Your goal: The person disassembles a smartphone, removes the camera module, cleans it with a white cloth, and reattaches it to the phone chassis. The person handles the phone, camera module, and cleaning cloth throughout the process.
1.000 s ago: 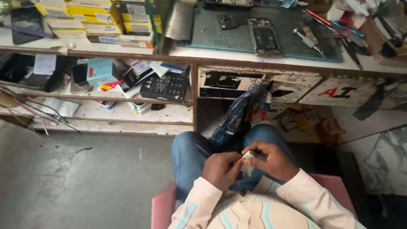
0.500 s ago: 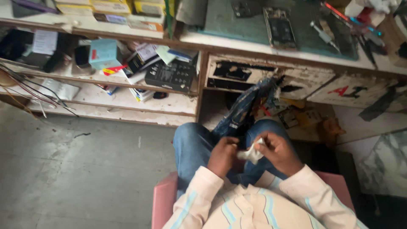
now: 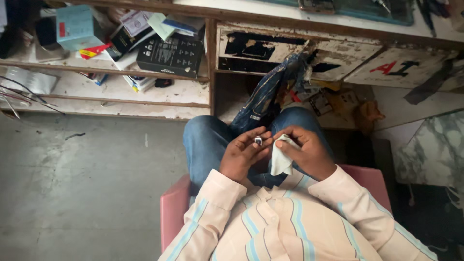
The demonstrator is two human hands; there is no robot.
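1. A seated person in a cream shirt with pale blue stripes and blue jeans looks down at both hands, held together above the lap.
2. The left hand point(image 3: 243, 155) pinches a small dark and silver metal part point(image 3: 258, 141) between thumb and fingertips; the part sits at the top of the fingers, turned toward the other hand.
3. The right hand point(image 3: 303, 151) grips a small white folded cloth point(image 3: 281, 158), its thumb pressing the top of the cloth, which hangs below the palm.
4. The cloth lies just beside the metal part; whether they touch cannot be told.
5. A pink plastic seat point(image 3: 172, 210) shows beneath the person.
6. Ahead, worn wooden shelves point(image 3: 145, 96) hold a black cardboard box point(image 3: 170, 55) and a pale blue box point(image 3: 76, 27).
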